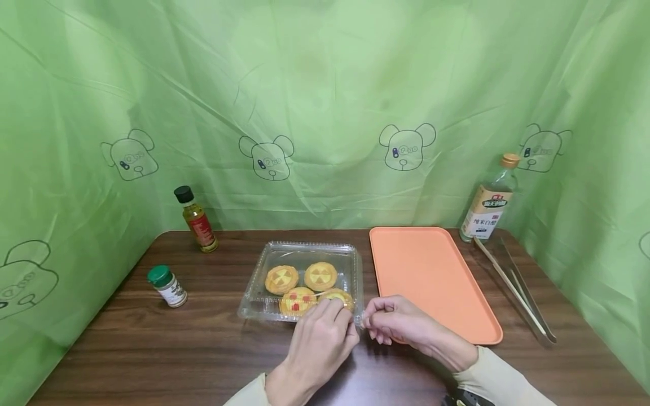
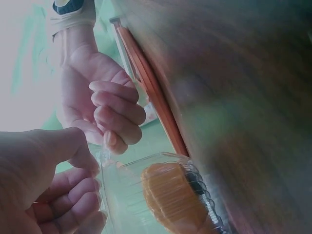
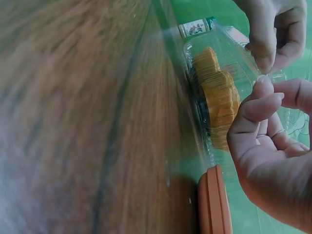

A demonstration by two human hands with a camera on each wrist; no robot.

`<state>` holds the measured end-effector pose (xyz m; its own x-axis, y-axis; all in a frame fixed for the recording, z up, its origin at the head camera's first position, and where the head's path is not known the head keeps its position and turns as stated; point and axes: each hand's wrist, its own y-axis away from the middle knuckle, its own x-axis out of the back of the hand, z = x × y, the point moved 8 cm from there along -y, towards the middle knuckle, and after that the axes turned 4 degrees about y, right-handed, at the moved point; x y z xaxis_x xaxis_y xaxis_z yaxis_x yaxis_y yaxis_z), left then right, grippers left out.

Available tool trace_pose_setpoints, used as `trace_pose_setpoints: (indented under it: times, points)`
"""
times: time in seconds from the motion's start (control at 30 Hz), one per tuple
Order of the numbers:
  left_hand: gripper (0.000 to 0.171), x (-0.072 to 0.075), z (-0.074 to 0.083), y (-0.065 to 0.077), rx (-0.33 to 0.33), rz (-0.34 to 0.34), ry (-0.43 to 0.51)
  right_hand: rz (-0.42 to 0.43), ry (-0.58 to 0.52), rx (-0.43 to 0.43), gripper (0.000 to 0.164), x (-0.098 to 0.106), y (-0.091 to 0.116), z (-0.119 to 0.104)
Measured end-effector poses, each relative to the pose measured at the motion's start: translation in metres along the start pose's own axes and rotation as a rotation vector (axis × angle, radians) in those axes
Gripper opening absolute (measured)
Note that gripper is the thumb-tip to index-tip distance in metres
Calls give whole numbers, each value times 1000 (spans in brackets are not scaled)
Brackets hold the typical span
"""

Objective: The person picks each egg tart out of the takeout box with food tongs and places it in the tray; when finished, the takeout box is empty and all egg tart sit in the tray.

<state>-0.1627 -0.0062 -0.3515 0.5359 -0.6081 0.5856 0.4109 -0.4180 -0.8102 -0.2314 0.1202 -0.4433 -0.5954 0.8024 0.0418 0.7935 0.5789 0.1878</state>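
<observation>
A clear plastic clamshell box lies on the table, its lid over several round yellow tarts, one dotted with red pieces. My left hand reaches over the front edge of the box and pinches the rim near its front right corner. Close beside it, my right hand pinches that same corner between thumb and index finger. In the right wrist view, the fingertips of both hands nearly meet at the corner of the lid. The left wrist view has a tart behind the clear wall.
An orange tray lies right of the box, with metal tongs beyond it. A vinegar bottle stands at the back right. On the left are a black-capped oil bottle and a green-capped spice jar.
</observation>
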Motion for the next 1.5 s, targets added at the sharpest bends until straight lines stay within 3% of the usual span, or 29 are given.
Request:
trace_pose_setpoints:
  times: [0.53, 0.8, 1.07, 1.33, 1.5]
  points:
    - [9, 9, -3, -3, 0, 100, 32, 73, -17, -6, 5, -1, 3, -7]
    - [6, 15, -6, -7, 7, 137, 45, 40, -14, -19, 4, -3, -1, 0]
    - [6, 14, -3, -8, -22, 116, 61, 33, -43, -33, 21, 0, -2, -1]
    - [14, 16, 7, -10, -93, 117, 14, 186, -59, 68, 52, 1, -5, -8]
    - [15, 13, 5, -8, -117, 51, -29, 230, -14, 82, 59, 0, -2, -11]
